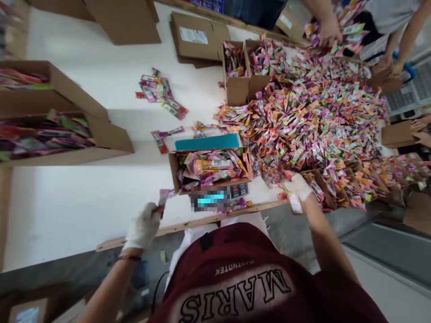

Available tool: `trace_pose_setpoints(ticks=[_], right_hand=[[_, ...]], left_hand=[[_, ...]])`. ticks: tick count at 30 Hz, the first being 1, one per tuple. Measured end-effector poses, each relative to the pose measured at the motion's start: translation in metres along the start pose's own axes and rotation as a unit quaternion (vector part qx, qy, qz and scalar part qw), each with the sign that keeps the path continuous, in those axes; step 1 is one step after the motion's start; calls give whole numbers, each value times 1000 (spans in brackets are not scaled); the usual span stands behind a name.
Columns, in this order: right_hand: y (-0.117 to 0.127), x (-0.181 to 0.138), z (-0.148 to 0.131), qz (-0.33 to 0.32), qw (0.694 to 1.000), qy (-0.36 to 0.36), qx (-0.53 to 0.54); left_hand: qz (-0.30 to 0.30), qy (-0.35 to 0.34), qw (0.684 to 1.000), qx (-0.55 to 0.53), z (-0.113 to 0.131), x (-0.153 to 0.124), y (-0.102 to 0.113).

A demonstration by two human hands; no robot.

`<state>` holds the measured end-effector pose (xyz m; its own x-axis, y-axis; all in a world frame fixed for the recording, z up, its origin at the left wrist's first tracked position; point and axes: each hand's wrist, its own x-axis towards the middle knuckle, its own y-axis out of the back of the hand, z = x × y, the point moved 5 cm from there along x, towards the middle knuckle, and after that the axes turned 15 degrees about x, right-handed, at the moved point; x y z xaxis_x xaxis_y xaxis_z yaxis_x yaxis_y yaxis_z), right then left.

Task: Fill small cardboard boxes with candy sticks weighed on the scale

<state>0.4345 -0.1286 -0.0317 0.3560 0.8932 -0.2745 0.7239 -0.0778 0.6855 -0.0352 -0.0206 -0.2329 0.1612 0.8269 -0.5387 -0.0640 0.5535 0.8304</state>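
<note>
My left hand (143, 226), in a white glove, is closed on a small purple and dark-red snack packet (163, 199) near the table's front edge. In a white glove too, my right hand (299, 186) is at the front edge of the big packet pile (303, 116); motion blurs its fingers, which seem to grip some snack packets (278, 177). Between my hands, an open cardboard box (249, 166) full of packets sits on a digital scale (239, 190). The scale's readout is pixelated with a bright cyan patch.
Large packet-filled boxes (116, 134) stand at the left. Flattened cartons (202, 38) lie at the back, beside two filled boxes (237, 92). More filled boxes (326, 190) line the right front. Other people's hands (328, 33) work at the far right. A few packets (156, 87) lie loose.
</note>
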Motion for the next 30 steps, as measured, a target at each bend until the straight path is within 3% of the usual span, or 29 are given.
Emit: trace_pose_setpoints(ticks=[3,6,8,10,12,14,16,19,23,26,30], right_hand=[[2,7,-27,-55,997,47,29],[-10,21,-82,-107,979,164,66],[-32,34,-120,-148,955,247,77],[-59,50,-146,-189,933,300,59],[-79,63,-158,-206,915,342,53],[-81,68,-157,-183,903,372,116],[-64,65,-143,-110,901,359,216],[-21,50,-98,39,918,260,297],[24,34,-11,168,954,110,224],[24,34,53,139,988,28,60],[5,39,92,52,988,59,-131]], left_hand=[[137,-76,982,-101,18,-14,89],[210,-226,945,-108,79,-28,159],[191,-308,929,-79,123,-32,181],[197,-350,914,-61,150,-33,192],[235,-355,902,-71,154,-36,198],[280,-334,895,-100,137,-41,199],[318,-295,891,-133,108,-47,195],[340,-210,901,-172,58,-58,180],[312,-104,925,-189,14,-71,153],[298,-80,930,-199,9,-73,146],[309,-129,920,-203,33,-68,160]])
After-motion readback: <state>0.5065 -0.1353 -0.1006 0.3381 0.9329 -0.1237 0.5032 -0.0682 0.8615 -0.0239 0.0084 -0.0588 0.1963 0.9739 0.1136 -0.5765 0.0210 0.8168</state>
